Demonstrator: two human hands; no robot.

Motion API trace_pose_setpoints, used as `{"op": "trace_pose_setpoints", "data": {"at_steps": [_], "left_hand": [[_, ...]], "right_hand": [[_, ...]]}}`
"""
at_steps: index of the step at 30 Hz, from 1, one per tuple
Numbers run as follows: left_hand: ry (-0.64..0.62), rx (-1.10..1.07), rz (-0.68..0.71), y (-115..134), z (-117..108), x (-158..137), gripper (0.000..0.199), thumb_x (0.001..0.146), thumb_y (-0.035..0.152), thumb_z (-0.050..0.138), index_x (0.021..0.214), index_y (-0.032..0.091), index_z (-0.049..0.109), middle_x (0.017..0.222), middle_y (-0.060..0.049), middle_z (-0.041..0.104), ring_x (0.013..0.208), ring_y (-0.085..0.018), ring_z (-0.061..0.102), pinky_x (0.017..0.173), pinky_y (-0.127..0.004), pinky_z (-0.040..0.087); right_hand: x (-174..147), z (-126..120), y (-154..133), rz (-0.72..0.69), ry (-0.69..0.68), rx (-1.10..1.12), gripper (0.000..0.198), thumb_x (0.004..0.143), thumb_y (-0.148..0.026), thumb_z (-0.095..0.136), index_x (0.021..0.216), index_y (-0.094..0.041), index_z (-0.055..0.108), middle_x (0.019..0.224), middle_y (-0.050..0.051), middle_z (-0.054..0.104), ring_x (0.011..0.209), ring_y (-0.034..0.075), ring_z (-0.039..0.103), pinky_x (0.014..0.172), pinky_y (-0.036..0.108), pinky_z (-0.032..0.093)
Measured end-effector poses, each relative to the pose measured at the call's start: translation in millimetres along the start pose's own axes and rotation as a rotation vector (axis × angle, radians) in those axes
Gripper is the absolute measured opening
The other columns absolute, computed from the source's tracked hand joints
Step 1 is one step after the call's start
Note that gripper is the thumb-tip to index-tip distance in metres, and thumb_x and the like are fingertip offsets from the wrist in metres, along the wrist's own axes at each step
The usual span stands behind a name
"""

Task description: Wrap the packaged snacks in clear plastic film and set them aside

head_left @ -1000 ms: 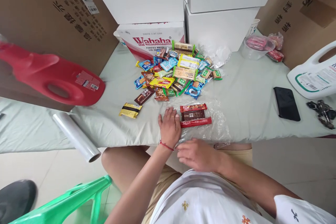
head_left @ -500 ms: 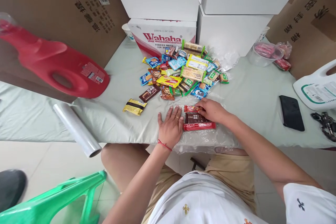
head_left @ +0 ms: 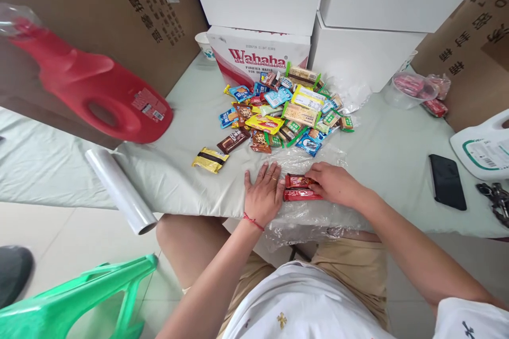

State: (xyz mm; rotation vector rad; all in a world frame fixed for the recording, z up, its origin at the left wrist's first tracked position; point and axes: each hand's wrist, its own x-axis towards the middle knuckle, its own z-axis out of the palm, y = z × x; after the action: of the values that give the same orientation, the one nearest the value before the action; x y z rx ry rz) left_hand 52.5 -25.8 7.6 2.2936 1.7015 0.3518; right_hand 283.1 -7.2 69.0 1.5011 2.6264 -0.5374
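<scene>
My left hand [head_left: 263, 190] lies flat with fingers spread, its thumb side beside the left ends of the stacked bars. My right hand [head_left: 333, 183] has its fingers closed on the right end of a small red-wrapped snack bar [head_left: 295, 181]. Just below that bar lies a longer red-wrapped bar [head_left: 300, 195]. The dark brown chocolate bar is mostly hidden under the small bar and my fingers. Clear plastic film [head_left: 306, 217] spreads beneath them and hangs over the table's edge. Beyond my hands is a pile of wrapped snacks [head_left: 278, 111], with a yellow packet [head_left: 210, 160] lying apart.
A red jug [head_left: 131, 111] and a roll of film [head_left: 121, 190] are on the left. White boxes [head_left: 369, 58] and a Wahaha carton [head_left: 258, 53] stand behind. A phone [head_left: 447, 181], white jug [head_left: 483, 145] and keys [head_left: 496, 198] are at right; a green stool [head_left: 79, 291] stands below.
My right hand has brought the small red bar down over the dark brown bar, against the longer red one. My left hand stays flat on the table. The camera view has shifted slightly.
</scene>
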Motion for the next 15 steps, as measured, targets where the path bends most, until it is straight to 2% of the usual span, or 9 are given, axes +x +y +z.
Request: {"op": "trace_pose_setpoints", "data": {"at_steps": [5,8,10,15], "left_hand": [[0.009,0.005,0.007,-1,1,0,0.053,0.108,0.043,0.023,0.152,0.026,0.047,0.161,-0.004,0.043,0.153,-0.025,0.035,0.126,-0.067,0.011],[0.010,0.000,0.003,0,1,0,0.053,0.108,0.043,0.024,0.152,0.027,0.048,0.160,-0.004,0.044,0.153,-0.025,0.035,0.126,-0.067,0.011],[0.011,-0.005,0.000,0,1,1,0.053,0.108,0.043,0.024,0.152,0.027,0.048,0.160,-0.005,0.045,0.153,-0.025,0.035,0.126,-0.066,0.010],[0.019,-0.023,-0.008,0,1,1,0.053,0.109,0.042,0.020,0.151,0.028,0.049,0.160,-0.004,0.045,0.153,-0.023,0.035,0.127,-0.065,0.009]], "right_hand": [[-20,22,-2,-0.011,0.218,0.010,0.034,0.101,-0.034,0.057,0.131,-0.020,0.063,0.124,0.012,0.063,0.108,0.025,0.059,0.084,0.036,0.051],[-32,36,-7,-0.075,0.263,-0.090,0.040,0.097,-0.037,0.064,0.130,-0.016,0.065,0.121,0.014,0.065,0.104,0.028,0.057,0.084,0.041,0.052],[-36,44,-11,-0.086,0.293,-0.169,0.042,0.095,-0.033,0.066,0.132,-0.014,0.064,0.123,0.015,0.065,0.103,0.029,0.055,0.085,0.042,0.051],[-41,61,-15,-0.088,0.394,-0.245,0.024,0.100,-0.024,0.057,0.117,-0.017,0.072,0.118,0.013,0.069,0.098,0.027,0.054,0.084,0.042,0.047]]}}
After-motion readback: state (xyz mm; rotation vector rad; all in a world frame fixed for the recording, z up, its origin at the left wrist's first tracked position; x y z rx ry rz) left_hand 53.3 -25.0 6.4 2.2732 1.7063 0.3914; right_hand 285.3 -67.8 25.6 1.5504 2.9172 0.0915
